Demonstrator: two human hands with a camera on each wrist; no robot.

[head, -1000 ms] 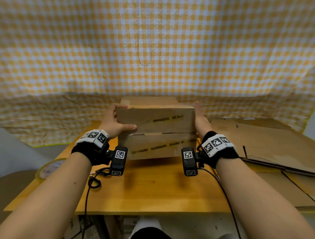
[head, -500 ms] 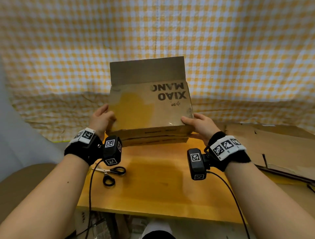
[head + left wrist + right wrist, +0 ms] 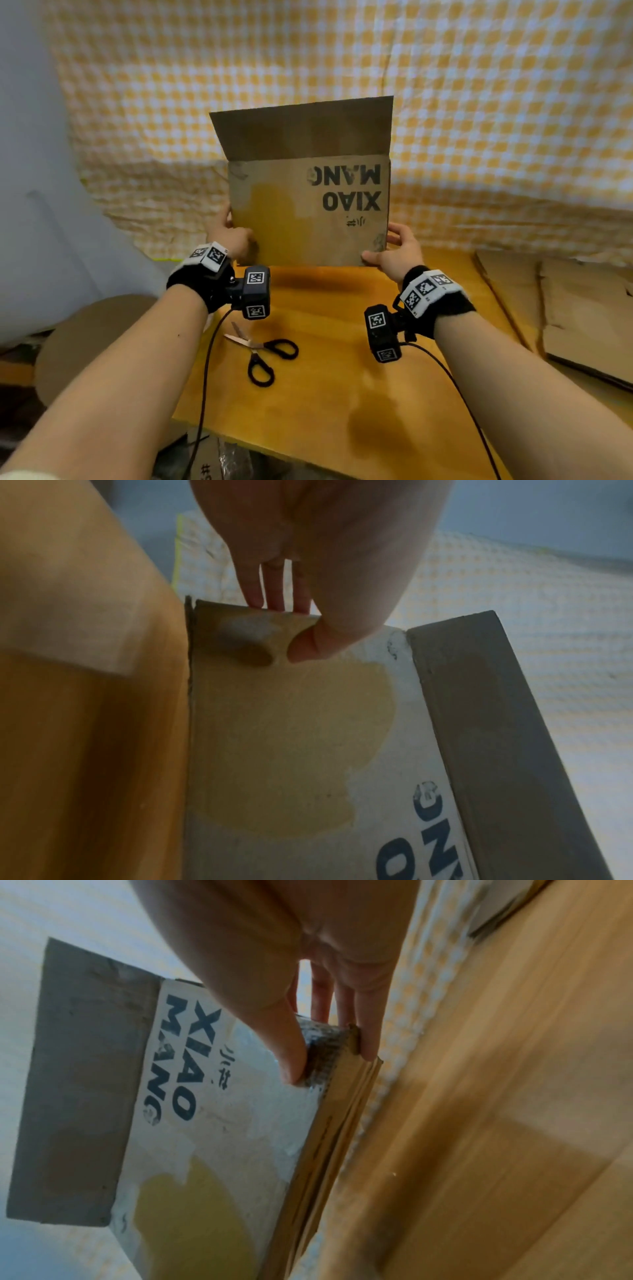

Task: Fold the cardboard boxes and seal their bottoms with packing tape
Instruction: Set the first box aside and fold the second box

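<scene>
A brown cardboard box (image 3: 301,219) printed "XIAO MANG" upside down is held above the wooden table (image 3: 329,394), its printed side facing me and one flap (image 3: 301,132) sticking up at the top. My left hand (image 3: 231,233) grips its lower left edge, thumb on the front (image 3: 304,647) and fingers behind. My right hand (image 3: 394,248) grips the lower right corner, thumb on the printed face (image 3: 291,1056) and fingers along the side. In the right wrist view the box (image 3: 212,1123) shows its folded bottom edge. The box (image 3: 291,737) fills the left wrist view.
Black-handled scissors (image 3: 262,353) lie on the table near my left forearm. Flattened cardboard sheets (image 3: 565,308) are stacked at the right. A yellow checked cloth (image 3: 479,102) hangs behind. A round cardboard piece (image 3: 85,342) sits lower left, off the table.
The box was lying on the table with its bottom flaps toward me; both hands have tipped it up and lifted it, so the printed side now faces me. The view shifted left, revealing the scissors.
</scene>
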